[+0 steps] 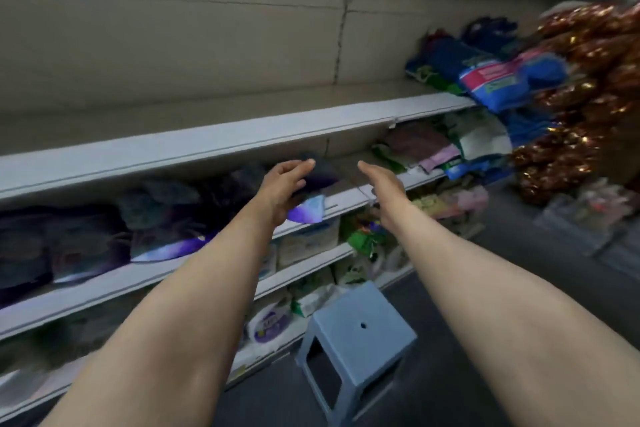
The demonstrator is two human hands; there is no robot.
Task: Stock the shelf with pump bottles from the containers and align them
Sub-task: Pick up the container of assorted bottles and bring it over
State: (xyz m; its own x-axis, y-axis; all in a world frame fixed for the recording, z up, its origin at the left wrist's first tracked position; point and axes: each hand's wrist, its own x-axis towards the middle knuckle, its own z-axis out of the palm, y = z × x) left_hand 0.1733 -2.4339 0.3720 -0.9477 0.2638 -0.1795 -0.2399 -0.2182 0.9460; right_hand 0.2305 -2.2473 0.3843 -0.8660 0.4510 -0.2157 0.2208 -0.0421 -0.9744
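Left hand: my left hand (284,184) was stretched forward with fingers loosely extended, gripping nothing; the fingertips lay in front of a dark purple pack (320,180), and the blur kept me from telling whether they touched it.
Right hand: my right hand (381,180) was held flat, edge-on, fingers straight and together, empty, level with the left and a little apart from it.
Why held so: I judged both palms faced inward as if to frame or straighten goods between them, or simply to reach toward the shelving.
Just beyond the hands: purple packs (166,218) lined the lower shelf (346,203) to the left of my hands.
Above the hands: the long shelf (207,142) stood bare along most of its run, which I took as the space meant for stocking.
Far right of the hands: blue packets (491,80) were piled at that shelf's end.
Below the hands: a grey stool (360,340) stood on the floor.
Pump bottles: none in view, nor any containers; I could not tell where they were.
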